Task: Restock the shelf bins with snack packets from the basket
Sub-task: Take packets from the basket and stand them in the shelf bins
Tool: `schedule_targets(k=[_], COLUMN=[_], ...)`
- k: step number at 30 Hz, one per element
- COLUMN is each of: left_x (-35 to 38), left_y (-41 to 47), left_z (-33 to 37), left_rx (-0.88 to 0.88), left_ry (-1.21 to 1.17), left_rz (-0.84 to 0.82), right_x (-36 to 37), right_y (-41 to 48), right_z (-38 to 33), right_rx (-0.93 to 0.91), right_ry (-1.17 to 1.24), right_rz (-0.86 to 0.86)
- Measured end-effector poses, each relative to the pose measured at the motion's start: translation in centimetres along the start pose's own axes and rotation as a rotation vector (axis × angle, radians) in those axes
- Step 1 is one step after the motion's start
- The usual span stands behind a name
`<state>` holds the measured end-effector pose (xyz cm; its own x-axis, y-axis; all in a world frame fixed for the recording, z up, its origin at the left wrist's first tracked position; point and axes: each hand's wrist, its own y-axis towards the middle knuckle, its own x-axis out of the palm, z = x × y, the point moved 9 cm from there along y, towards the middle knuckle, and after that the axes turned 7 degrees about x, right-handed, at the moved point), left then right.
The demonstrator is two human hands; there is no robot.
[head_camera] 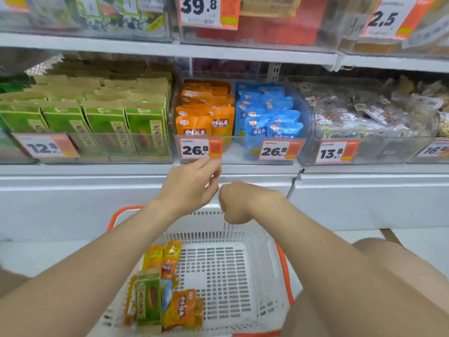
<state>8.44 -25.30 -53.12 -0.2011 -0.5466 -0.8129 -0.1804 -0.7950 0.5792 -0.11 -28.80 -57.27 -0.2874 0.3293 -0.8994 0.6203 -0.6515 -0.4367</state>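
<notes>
Two bare hands hover over the white basket [272, 271], where snack packets [167, 295] lie at its left: the left hand [192, 183] loosely curled and empty below the clear shelf bin [239, 148], the right hand [243, 203] bent down, its fingers hidden.

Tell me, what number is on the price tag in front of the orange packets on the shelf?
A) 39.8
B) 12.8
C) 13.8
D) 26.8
D: the price tag right in front of the orange packets reads 26.8.
</notes>
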Motion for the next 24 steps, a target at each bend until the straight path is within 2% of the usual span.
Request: schedule_targets(k=[2,5,9,13,16,24], left_x=[3.4,7.6,12.2,14.9,15.7,16.6], left_y=[-4.5,-11.5,-20.2,-27.2,-30.1,-29.9], left_z=[-2.1,-3.9,-4.6,-4.1,-4.2,-5.2], left_rx=[-0.141,-0.255,-0.330,-0.354,-0.371,-0.405], left_ry=[-0.027,-0.048,-0.100,-0.085,-0.081,-0.083], left_rz=[-0.301,-0.677,-1.027,-1.315,-1.365,-1.279], right_x=[4.0,8.9,12.7,13.8,14.6,15.2], right_y=[0.2,0.4,0.7,1.1,1.3,2.1], right_z=[-2.5,-6.0,-9.2,-10.4,-11.1,-12.3], right_rx=[-0.041,-0.117,-0.211,-0.225,-0.251,-0.300], right_ry=[-0.053,-0.107,-0.218,-0.314,-0.360,-0.354], right_rz=[-0.152,-0.236,-0.230,-0.197,-0.206,-0.207])
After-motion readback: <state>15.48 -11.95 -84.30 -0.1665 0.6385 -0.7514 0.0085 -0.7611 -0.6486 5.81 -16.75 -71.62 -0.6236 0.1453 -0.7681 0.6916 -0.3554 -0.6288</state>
